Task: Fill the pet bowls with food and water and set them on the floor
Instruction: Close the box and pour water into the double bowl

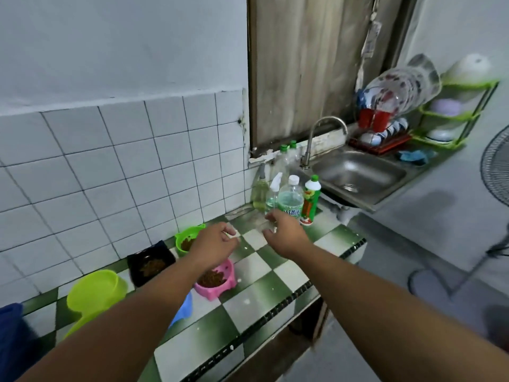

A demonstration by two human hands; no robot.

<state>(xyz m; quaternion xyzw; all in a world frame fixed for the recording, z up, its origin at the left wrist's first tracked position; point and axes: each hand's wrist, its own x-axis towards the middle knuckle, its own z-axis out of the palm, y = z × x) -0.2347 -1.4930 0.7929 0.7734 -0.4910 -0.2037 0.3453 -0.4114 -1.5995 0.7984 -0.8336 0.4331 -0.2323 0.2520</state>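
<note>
Three bowls holding brown kibble stand on the green-and-white tiled counter (278,274): a green bowl (185,236), a black bowl (150,264) and a pink bowl (217,279). A blue bowl (184,306) peeks out from under my left forearm. My left hand (214,244) hovers over the green and pink bowls and pinches a small white piece (232,234). My right hand (286,237) is just in front of a clear water bottle (290,199) with a white cap. Its fingers curl around something clear and blurred.
A lime-green plastic container (93,293) stands at the left. A spray bottle (274,193), a pale soap bottle (260,194) and a green detergent bottle (311,202) cluster by the water bottle. Beyond are the steel sink (355,175), the tap (325,130), a dish rack (385,111) and a fan (495,172).
</note>
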